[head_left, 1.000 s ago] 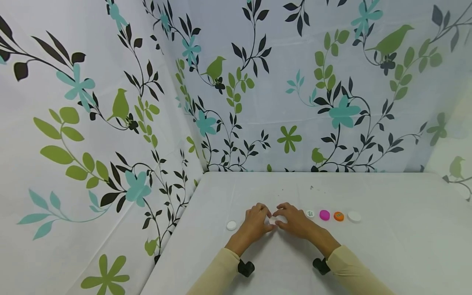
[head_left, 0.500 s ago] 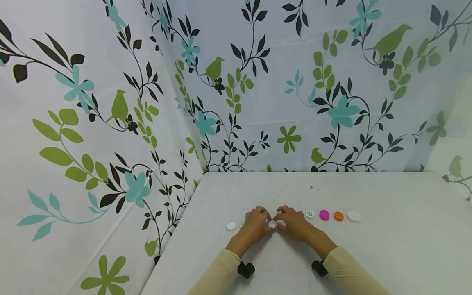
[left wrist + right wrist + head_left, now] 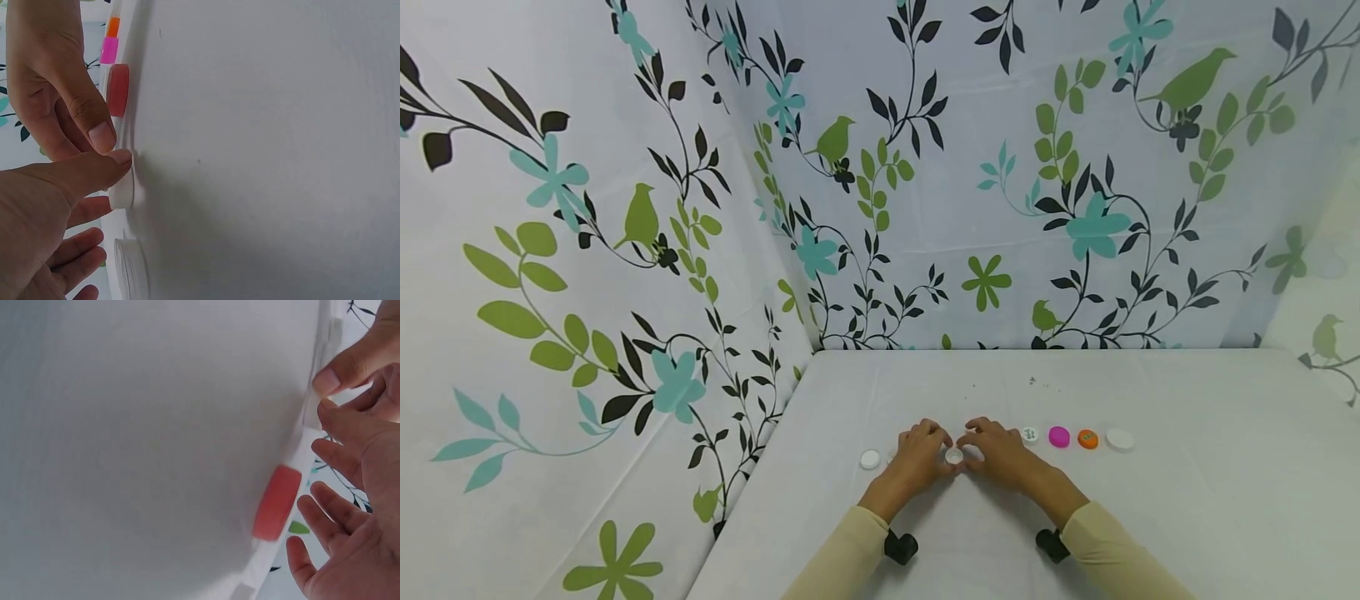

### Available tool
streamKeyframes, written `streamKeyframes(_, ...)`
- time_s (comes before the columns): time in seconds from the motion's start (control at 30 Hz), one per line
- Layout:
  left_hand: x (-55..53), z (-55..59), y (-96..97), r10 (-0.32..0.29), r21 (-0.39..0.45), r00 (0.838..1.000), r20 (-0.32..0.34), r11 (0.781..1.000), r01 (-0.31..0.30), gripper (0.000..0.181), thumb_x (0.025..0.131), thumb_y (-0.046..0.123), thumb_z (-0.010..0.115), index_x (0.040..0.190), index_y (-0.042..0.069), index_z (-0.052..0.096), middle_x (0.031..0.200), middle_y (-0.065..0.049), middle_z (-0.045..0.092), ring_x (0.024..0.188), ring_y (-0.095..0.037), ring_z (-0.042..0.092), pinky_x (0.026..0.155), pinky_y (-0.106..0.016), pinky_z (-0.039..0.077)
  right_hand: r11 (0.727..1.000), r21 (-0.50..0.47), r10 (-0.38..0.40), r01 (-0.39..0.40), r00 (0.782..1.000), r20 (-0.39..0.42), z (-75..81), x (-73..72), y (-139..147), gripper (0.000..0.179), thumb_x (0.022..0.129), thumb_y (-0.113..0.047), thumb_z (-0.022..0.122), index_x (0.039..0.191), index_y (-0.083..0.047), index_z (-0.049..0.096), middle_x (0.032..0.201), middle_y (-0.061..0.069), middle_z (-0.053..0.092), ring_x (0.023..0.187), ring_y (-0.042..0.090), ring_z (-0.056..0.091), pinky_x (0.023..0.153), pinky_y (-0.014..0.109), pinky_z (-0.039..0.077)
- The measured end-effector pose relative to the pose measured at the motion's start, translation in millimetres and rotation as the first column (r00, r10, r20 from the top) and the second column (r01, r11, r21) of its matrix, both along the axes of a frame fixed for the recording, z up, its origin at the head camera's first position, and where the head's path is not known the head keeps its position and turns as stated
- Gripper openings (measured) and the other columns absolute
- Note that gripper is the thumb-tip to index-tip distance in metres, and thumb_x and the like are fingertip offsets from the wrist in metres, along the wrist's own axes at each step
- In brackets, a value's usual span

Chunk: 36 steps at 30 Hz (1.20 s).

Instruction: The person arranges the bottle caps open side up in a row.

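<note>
A small white bottle cap (image 3: 954, 456) sits on the table between my two hands, its round rim facing up. My left hand (image 3: 919, 452) pinches its left side between thumb and forefinger. From the other side my right hand (image 3: 997, 452) holds it, thumb in front and fingers behind. The left wrist view shows the cap (image 3: 123, 187) edge-on beside the touching thumb tips. A red cap (image 3: 278, 503) stands near my right hand's fingers in the right wrist view; in the head view that hand hides it. Another white cap (image 3: 131, 269) lies near my left hand.
To the right lie a white cap with dark marks (image 3: 1030, 435), a magenta cap (image 3: 1059, 437), an orange cap (image 3: 1087, 439) and a larger white cap (image 3: 1120, 440). One white cap (image 3: 870, 459) is at the left. A patterned curtain (image 3: 880, 167) hangs behind the white table (image 3: 1150, 517).
The white cap between my hands has shifted slightly toward me, and its round rim shows more plainly. My fingers have closed in around it. The other visible caps stay put.
</note>
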State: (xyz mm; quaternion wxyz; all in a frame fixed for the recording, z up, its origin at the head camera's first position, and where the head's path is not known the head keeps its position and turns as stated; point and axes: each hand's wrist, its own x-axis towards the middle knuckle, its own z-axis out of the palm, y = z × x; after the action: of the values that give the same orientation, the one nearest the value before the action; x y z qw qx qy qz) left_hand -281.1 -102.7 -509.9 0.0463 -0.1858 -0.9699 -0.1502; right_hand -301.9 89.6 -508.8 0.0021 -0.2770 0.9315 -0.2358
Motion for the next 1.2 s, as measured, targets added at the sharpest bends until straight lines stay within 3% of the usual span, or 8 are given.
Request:
streamKeyframes(0.17,-1.4,3.0,8.6,-0.015,0.016,0.999,0.031,1.000,0.015,0.035,0.093,0.035,0.084,0.117,0.014,0.069,0.129,-0.006,0.059,0.125,-0.025,0.056,0.106,-0.047,0.042,0.998,0.057,-0.015,0.015,1.000,-0.009,1.7,-0.9,12.7,0.047,0.090,-0.040,0.084,0.128,-0.015,0.074,0.145,0.016,0.059,0.135,0.038,0.055,0.099,0.067,0.047)
streamKeyframes(0.4,-3.1,7.0,25.8,-0.037,-0.043,0.999,0.040,0.998,0.038,0.039,0.092,0.037,0.084,0.122,0.015,0.069,0.133,-0.006,0.058,0.127,-0.025,0.055,0.107,-0.045,0.043,0.995,0.089,-0.036,0.036,0.999,-0.006,4.4,-0.1,34.0,0.056,0.083,-0.043,0.089,0.129,-0.016,0.074,0.148,0.017,0.057,0.137,0.042,0.052,0.099,0.069,0.046)
streamKeyframes(0.77,-5.6,12.5,51.3,-0.094,-0.084,0.994,0.056,0.992,0.099,0.035,0.094,0.037,0.082,0.119,0.015,0.071,0.132,-0.005,0.058,0.125,-0.024,0.055,0.101,-0.041,0.044,0.993,0.113,-0.040,0.040,0.999,-0.001,9.2,7.7,52.4,0.048,0.084,-0.039,0.089,0.123,-0.014,0.076,0.145,0.020,0.058,0.134,0.044,0.054,0.101,0.072,0.045)
streamKeyframes(1.2,-9.5,5.2,59.9,-0.096,-0.132,0.994,0.044,0.986,0.101,0.030,0.094,0.038,0.082,0.114,0.019,0.072,0.131,-0.003,0.058,0.120,-0.022,0.056,0.097,-0.039,0.044,0.994,0.093,-0.054,0.053,0.999,0.003,5.4,6.8,53.2,0.035,0.085,-0.029,0.090,0.115,-0.014,0.079,0.143,0.018,0.062,0.137,0.044,0.052,0.103,0.075,0.042)
